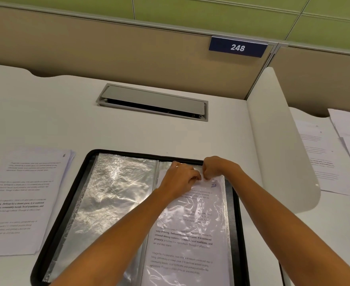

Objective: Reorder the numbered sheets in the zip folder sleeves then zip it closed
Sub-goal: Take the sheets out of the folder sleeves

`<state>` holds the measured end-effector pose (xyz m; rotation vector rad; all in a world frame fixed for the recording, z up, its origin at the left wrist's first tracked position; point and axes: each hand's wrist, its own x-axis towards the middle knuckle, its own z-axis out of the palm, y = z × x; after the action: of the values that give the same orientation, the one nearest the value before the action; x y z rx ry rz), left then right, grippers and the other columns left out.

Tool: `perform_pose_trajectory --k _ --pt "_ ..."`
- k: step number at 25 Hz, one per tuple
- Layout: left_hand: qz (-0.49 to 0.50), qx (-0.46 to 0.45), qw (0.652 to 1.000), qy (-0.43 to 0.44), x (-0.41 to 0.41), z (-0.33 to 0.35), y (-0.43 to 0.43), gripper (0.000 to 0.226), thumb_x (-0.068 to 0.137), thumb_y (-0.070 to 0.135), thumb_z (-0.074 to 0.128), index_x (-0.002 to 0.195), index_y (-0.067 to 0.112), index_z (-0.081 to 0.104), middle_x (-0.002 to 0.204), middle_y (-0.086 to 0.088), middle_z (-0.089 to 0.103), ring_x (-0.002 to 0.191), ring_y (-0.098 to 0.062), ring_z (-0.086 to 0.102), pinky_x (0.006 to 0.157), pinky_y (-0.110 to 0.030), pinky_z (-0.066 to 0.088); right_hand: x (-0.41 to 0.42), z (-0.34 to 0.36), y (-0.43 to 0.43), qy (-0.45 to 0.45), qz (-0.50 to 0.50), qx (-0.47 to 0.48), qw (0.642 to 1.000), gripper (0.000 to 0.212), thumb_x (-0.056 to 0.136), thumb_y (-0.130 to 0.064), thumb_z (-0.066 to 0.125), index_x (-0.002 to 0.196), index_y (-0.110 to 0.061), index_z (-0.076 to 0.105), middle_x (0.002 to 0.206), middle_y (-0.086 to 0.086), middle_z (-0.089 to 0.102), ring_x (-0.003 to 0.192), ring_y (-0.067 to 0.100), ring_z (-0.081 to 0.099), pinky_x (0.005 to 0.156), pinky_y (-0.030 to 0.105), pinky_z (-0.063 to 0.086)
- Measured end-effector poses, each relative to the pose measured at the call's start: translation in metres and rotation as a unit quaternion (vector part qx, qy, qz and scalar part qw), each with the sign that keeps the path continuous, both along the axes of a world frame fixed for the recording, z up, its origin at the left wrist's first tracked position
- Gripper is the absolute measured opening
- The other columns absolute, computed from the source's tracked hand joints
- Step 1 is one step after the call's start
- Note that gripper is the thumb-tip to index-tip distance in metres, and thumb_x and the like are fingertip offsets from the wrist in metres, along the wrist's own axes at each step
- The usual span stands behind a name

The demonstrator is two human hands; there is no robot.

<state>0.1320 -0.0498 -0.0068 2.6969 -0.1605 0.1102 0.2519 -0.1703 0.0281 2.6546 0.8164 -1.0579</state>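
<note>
A black zip folder point(52, 219) lies open on the white desk. Its left page is an empty crinkled clear sleeve point(110, 195). The right sleeve point(224, 219) holds a printed sheet marked 10 point(190, 240). My left hand point(180, 178) and my right hand point(213, 167) meet at the top edge of that right sleeve, fingers curled and pinching at the sleeve opening and the sheet's top edge. A stack of printed sheets point(23, 199), the top one marked 6, lies on the desk left of the folder.
A grey cable hatch point(152, 102) is set into the desk behind the folder. A white divider panel point(277, 145) stands on the right; beyond it lie more papers point(322, 157). A tan partition with a sign reading 248 point(237, 47) closes the back.
</note>
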Motion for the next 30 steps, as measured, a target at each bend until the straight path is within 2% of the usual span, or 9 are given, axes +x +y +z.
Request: perform_pose_trajectory --k 2,5,9,13,16,18,21,26,30 --pt "0.002 0.0 1.0 -0.004 0.0 -0.001 0.001 0.018 0.094 0.027 0.057 0.102 0.031 0.072 0.096 0.01 0.07 0.1 -0.011 0.06 0.098 -0.037 0.032 0.002 0.003 0.0 0.003 -0.022 0.026 0.999 0.016 0.08 -0.014 0.064 0.067 -0.01 0.055 0.065 0.005 0.052 0.068 0.018 0.045 0.057 0.025 0.034" --pt "0.004 0.0 1.0 -0.005 0.0 0.0 0.002 0.018 0.094 0.029 0.056 0.103 0.032 0.072 0.097 0.01 0.07 0.098 -0.011 0.06 0.097 -0.036 0.033 0.011 0.006 0.0 -0.003 -0.046 0.07 0.997 0.024 0.084 -0.013 0.056 0.099 0.004 0.065 0.098 0.018 0.067 0.078 0.02 0.053 0.071 0.029 0.038" --pt "0.008 -0.012 1.0 -0.012 0.002 0.0 0.004 0.017 0.094 0.032 0.057 0.102 0.031 0.073 0.095 0.009 0.072 0.09 -0.014 0.062 0.095 -0.038 0.036 0.019 0.009 0.004 -0.07 -0.051 0.111 0.99 0.022 0.094 -0.02 0.05 0.108 -0.006 0.059 0.109 0.011 0.064 0.1 0.026 0.057 0.089 0.037 0.039" --pt "0.012 -0.027 0.999 -0.014 0.006 -0.003 0.01 0.017 0.092 0.032 0.059 0.103 0.032 0.072 0.1 0.011 0.072 0.093 -0.011 0.063 0.095 -0.036 0.035 0.026 0.007 0.006 -0.103 -0.164 0.269 0.943 0.024 0.095 -0.027 0.056 0.112 -0.011 0.051 0.107 0.01 0.062 0.088 0.023 0.057 0.078 0.036 0.049" --pt "0.014 -0.036 0.999 -0.013 0.008 -0.002 0.011 0.019 0.092 0.032 0.06 0.107 0.029 0.071 0.104 0.009 0.072 0.096 -0.013 0.062 0.097 -0.038 0.036 0.024 0.009 -0.002 -0.019 -0.267 0.266 0.926 0.051 0.081 -0.034 0.076 0.116 -0.01 0.047 0.102 0.003 0.052 0.094 0.022 0.053 0.067 0.029 0.047" --pt "0.043 -0.073 0.996 -0.015 0.008 -0.001 0.011 0.026 0.092 0.039 0.06 0.111 0.024 0.069 0.105 0.006 0.071 0.097 -0.014 0.061 0.098 -0.038 0.037 0.023 0.005 -0.012 0.039 -0.321 0.254 0.911 0.046 0.076 -0.02 0.08 0.111 -0.004 0.053 0.104 0.011 0.059 0.092 0.028 0.059 0.06 0.029 0.05" --pt "0.151 -0.14 0.978 -0.039 0.01 0.0 0.021 0.04 0.093 0.048 0.054 0.119 0.019 0.065 0.112 0.002 0.068 0.102 -0.015 0.06 0.101 -0.034 0.033 0.026 -0.007 -0.029 0.064 -0.378 0.306 0.871 0.031 0.078 -0.001 0.073 0.108 0.003 0.065 0.107 0.021 0.067 0.093 0.035 0.066 0.072 0.038 0.057" --pt "0.336 -0.011 0.938 0.079 0.019 -0.003 0.052 0.059 0.096 0.053 0.042 0.138 0.011 0.043 0.137 -0.01 0.049 0.126 -0.028 0.041 0.103 -0.044 0.03 0.03 -0.001 -0.036 0.05 -0.429 0.452 0.78 0.026 0.084 -0.004 0.069 0.11 -0.004 0.068 0.109 0.015 0.07 0.095 0.029 0.068 0.086 0.046 0.057" --pt "0.349 -0.028 0.928 0.128 0.032 -0.003 0.066 0.051 0.096 0.055 0.039 0.114 0.014 0.063 0.119 -0.008 0.059 0.119 -0.029 0.043 0.103 -0.048 0.028 0.033 0.021 -0.026 0.074 -0.459 0.555 0.69 0.018 0.089 -0.011 0.066 0.107 -0.008 0.068 0.103 0.008 0.073 0.092 0.025 0.07 0.08 0.039 0.058"
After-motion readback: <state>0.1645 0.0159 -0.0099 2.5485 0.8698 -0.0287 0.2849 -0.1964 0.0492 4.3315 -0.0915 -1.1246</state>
